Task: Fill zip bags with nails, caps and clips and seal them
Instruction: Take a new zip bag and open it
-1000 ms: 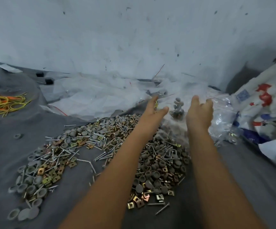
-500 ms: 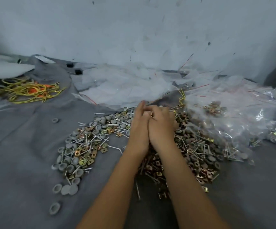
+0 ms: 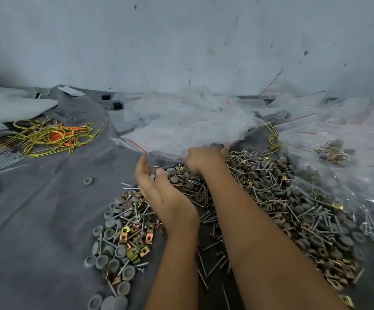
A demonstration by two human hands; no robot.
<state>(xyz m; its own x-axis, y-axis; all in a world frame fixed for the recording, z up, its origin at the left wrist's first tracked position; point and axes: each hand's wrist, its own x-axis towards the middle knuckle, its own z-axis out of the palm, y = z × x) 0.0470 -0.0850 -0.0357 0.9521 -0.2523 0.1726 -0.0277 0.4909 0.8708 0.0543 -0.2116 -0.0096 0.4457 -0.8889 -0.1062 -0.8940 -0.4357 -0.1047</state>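
Observation:
A wide heap of screw-like nails, grey round caps and brass clips (image 3: 282,198) lies on a grey cloth (image 3: 36,231), and part of it spreads to the left (image 3: 125,231). My left hand (image 3: 159,193) hovers over the heap's middle, fingers relaxed, palm turned right, holding nothing. My right hand (image 3: 204,159) is blurred at the heap's far edge. It reaches the near edge of a pile of empty clear zip bags (image 3: 181,124) with red seal lines. Whether it grips a bag is unclear.
Filled clear bags (image 3: 331,153) are stacked at the right. A tangle of yellow and orange wires (image 3: 47,135) lies at the far left, with grey rods beside it. One lone cap (image 3: 88,181) sits on the cloth. A pale wall closes the back.
Half a second ago both hands were pressed together over the heap. They have parted since: the right went forward to the empty bags, and the left opened and stayed over the heap.

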